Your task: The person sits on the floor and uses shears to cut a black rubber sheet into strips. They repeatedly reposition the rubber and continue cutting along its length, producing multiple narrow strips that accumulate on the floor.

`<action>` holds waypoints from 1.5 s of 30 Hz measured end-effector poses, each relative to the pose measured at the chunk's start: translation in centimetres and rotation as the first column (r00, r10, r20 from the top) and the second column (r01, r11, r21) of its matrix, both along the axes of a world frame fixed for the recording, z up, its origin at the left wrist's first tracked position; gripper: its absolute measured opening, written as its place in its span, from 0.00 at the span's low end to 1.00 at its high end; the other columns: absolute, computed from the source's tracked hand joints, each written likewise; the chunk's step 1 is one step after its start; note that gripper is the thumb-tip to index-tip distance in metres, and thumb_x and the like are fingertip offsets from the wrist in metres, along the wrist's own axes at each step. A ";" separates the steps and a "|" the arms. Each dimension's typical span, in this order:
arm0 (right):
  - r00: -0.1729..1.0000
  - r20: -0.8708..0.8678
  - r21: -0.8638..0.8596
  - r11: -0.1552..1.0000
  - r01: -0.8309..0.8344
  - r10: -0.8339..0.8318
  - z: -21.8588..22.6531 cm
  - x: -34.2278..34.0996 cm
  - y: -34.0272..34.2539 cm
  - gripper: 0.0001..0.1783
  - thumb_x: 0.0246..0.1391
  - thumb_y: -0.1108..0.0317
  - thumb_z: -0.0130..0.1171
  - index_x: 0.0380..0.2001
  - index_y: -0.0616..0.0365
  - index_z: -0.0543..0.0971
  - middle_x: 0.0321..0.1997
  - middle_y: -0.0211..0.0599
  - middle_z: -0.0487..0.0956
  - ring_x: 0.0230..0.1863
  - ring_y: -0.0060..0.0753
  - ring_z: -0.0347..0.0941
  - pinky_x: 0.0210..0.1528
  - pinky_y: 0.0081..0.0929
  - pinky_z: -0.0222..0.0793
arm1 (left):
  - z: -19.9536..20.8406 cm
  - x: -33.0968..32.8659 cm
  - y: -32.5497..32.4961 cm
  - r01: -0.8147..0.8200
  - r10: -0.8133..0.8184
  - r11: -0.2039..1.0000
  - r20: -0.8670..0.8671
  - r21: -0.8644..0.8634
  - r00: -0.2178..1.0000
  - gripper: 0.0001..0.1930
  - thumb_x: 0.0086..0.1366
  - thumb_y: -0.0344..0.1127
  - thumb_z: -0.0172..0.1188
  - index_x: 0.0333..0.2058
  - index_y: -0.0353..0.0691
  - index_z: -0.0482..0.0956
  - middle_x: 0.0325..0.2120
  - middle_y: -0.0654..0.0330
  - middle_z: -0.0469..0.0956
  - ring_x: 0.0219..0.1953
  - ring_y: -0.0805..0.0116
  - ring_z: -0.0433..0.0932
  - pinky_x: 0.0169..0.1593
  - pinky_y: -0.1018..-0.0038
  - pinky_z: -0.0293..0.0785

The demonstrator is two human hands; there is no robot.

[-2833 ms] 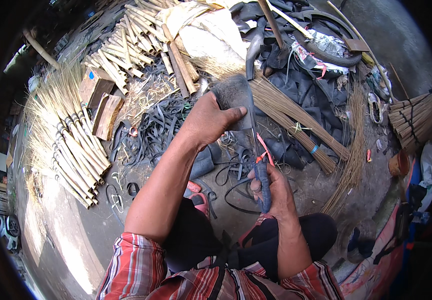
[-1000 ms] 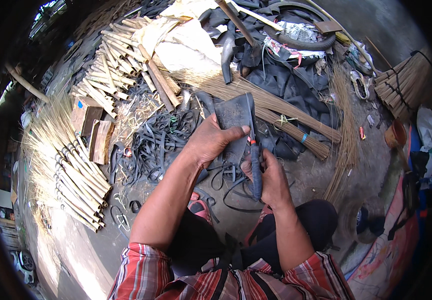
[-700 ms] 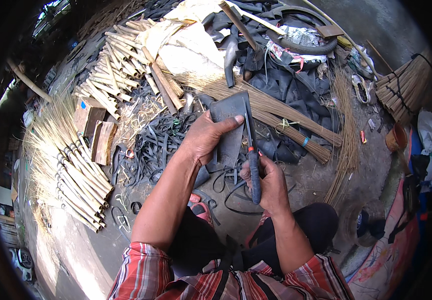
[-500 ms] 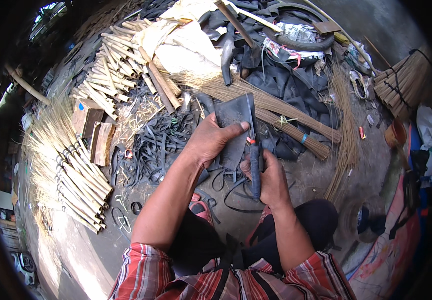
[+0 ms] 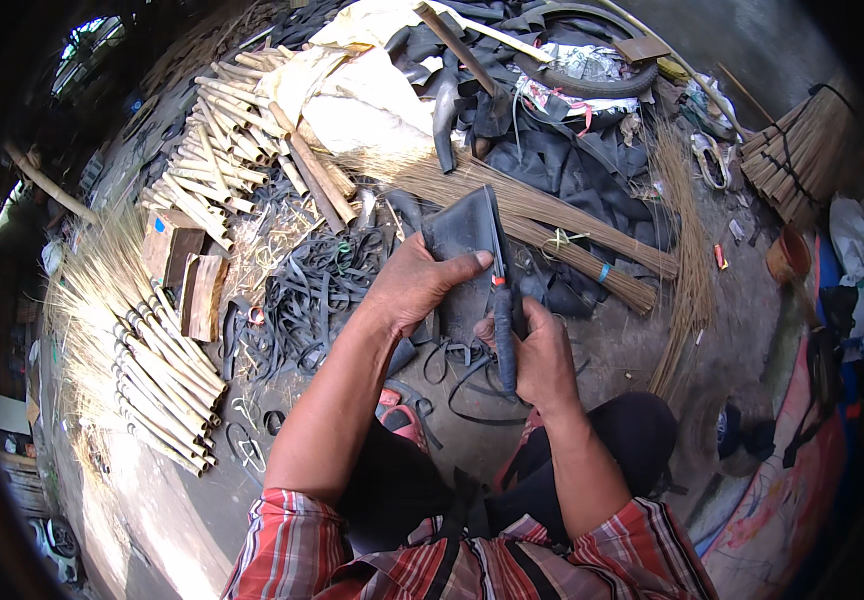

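My left hand is closed on a piece of black rubber sheet, thumb pressed on its upper face near the right edge. The sheet is raised in front of me above the floor. In my right hand are scissors with dark wrapped handles and a red spot near the pivot. Their blades point away from me along the sheet's right edge, and much of them is hidden by rubber. Beyond my left wrist lies a tangled heap of cut black rubber strips.
Finished brooms and wooden blocks lie to the left, bamboo tubes farther back. Bundles of thin sticks cross the floor ahead, beside piled rubber pieces and a tyre. More bundled sticks stand at right.
The blades showed along the sheet's right edge before; now a rubber flap covers most of them. Both hands stay nearly in place, and the view has shifted slightly.
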State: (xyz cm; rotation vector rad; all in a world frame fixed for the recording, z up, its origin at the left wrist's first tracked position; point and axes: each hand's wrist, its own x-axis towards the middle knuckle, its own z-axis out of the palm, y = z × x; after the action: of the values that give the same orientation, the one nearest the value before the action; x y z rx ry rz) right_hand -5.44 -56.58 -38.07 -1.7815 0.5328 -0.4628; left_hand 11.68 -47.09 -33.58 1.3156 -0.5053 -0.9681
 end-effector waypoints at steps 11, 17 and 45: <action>0.976 0.047 0.703 0.687 -0.182 0.211 -1.6 -0.7 1.7 0.13 0.63 0.63 0.71 0.40 0.59 0.79 0.34 0.29 0.81 0.34 0.18 0.75 0.36 0.21 0.71 | 0.7 2.7 0.6 -0.300 0.294 0.950 -0.077 -0.088 0.953 0.18 0.64 0.31 0.72 0.51 0.34 0.81 0.41 0.59 0.86 0.38 0.70 0.85 0.47 0.70 0.82; 0.937 0.242 0.600 0.720 -0.349 0.253 -1.5 -0.8 1.8 0.10 0.64 0.73 0.66 0.44 0.59 0.76 0.38 0.27 0.79 0.38 0.17 0.76 0.45 0.18 0.74 | 0.4 3.4 1.0 -0.335 0.336 0.940 0.009 -0.071 0.942 0.19 0.64 0.30 0.72 0.52 0.33 0.80 0.42 0.59 0.85 0.39 0.69 0.85 0.48 0.71 0.82; 0.995 0.072 0.076 0.995 -0.069 0.063 0.0 -0.2 0.6 0.23 0.54 0.54 0.78 0.38 0.63 0.81 0.25 0.32 0.83 0.27 0.23 0.79 0.30 0.28 0.72 | 0.9 0.8 0.4 -0.128 0.100 0.985 -0.218 -0.119 0.971 0.22 0.64 0.30 0.72 0.54 0.35 0.76 0.45 0.58 0.84 0.44 0.66 0.84 0.52 0.66 0.81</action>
State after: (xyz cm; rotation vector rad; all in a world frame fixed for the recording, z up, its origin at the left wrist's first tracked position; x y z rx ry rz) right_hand -5.65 -55.97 -38.08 -1.6966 0.4363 -0.4503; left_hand 12.46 -46.70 -32.67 1.0960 -0.3202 -0.9495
